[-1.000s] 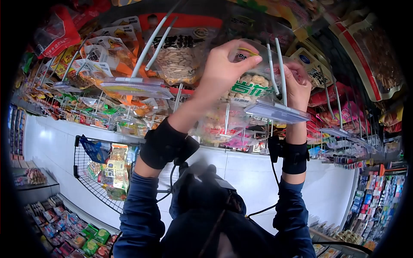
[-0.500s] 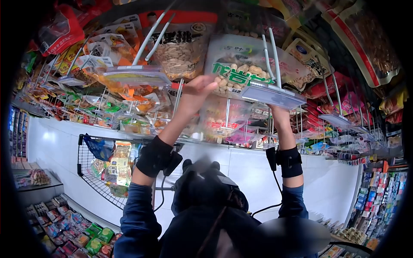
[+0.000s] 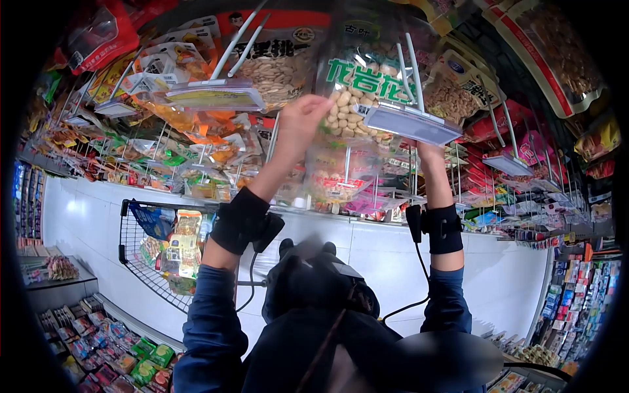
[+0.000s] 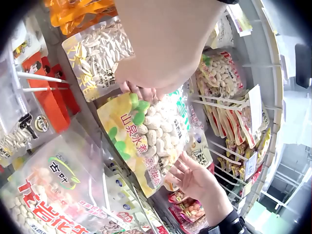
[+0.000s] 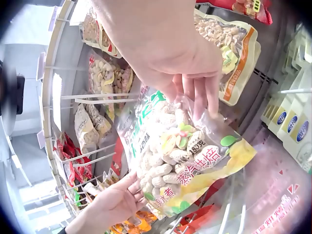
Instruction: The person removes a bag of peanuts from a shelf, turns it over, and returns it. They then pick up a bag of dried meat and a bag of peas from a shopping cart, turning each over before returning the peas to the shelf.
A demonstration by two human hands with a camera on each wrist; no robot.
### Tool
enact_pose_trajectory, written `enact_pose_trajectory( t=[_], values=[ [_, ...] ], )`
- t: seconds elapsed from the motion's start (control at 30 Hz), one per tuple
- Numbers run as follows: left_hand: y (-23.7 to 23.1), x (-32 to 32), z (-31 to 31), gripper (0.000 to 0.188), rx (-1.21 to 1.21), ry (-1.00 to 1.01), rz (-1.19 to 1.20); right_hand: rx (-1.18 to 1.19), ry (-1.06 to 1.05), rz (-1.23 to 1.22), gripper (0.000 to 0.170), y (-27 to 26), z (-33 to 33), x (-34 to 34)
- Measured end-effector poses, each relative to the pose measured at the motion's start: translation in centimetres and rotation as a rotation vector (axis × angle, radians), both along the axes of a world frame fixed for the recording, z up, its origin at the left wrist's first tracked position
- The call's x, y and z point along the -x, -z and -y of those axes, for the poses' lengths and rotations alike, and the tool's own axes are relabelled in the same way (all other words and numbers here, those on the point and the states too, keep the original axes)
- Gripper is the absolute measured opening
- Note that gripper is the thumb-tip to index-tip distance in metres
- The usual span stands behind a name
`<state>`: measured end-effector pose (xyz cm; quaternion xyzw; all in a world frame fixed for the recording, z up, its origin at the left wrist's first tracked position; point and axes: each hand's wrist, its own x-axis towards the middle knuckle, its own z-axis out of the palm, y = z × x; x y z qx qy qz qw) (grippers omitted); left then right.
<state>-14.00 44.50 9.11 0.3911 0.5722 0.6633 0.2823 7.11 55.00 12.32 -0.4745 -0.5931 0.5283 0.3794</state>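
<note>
A clear bag of peanuts in shell point(image 3: 350, 108) with green lettering is in front of me, beneath a hook's price-tag holder point(image 3: 411, 123). My left hand point(image 3: 303, 121) pinches its left edge between thumb and fingers. At the opposite edge is my right hand point(image 3: 427, 152), its fingers hidden under the tag holder in the head view. The right wrist view shows the fingers of my right hand point(image 5: 180, 61) bent over the bag's printed face point(image 5: 180, 156). In the left wrist view the bag point(image 4: 153, 134) spans both hands.
Metal display hooks point(image 3: 407, 72) jut out around the bag. A sunflower seed bag point(image 3: 278, 72) hangs left, and a brown snack pouch point(image 3: 557, 59) hangs right. Lower racks hold more packets. A shopping cart point(image 3: 124, 236) with packages stands on the floor at left.
Both hands have come down from the bag's top, near the hook rods, to its lower sides. My left hand has closed in on the left edge, and the bag's lettering has shifted upward.
</note>
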Motion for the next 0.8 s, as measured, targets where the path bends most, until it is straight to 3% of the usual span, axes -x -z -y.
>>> enact_pose_trajectory(
  t=[0.1, 0.47, 0.67, 0.8],
  values=[
    [0.1, 0.4, -1.1, 0.016, 0.038, 0.006, 0.032, -0.095, -0.022, -0.115, 0.017, -0.7, 0.2, 0.6],
    [3.2, 0.7, -2.8, 0.026, -0.103, -0.009, -0.002, -0.381, -0.033, 0.143, 0.023, -0.3, 0.0, 0.9],
    [2.5, 0.9, -2.1, 0.032, 0.011, -0.060, -0.205, -0.291, 0.039, 0.113, 0.026, -1.0, 1.0, 1.1],
    [3.3, 1.4, -2.0, 0.035, -0.028, -0.049, -0.094, -0.162, 0.045, -0.103, 0.026, 0.7, 0.0, 0.5]
  ],
)
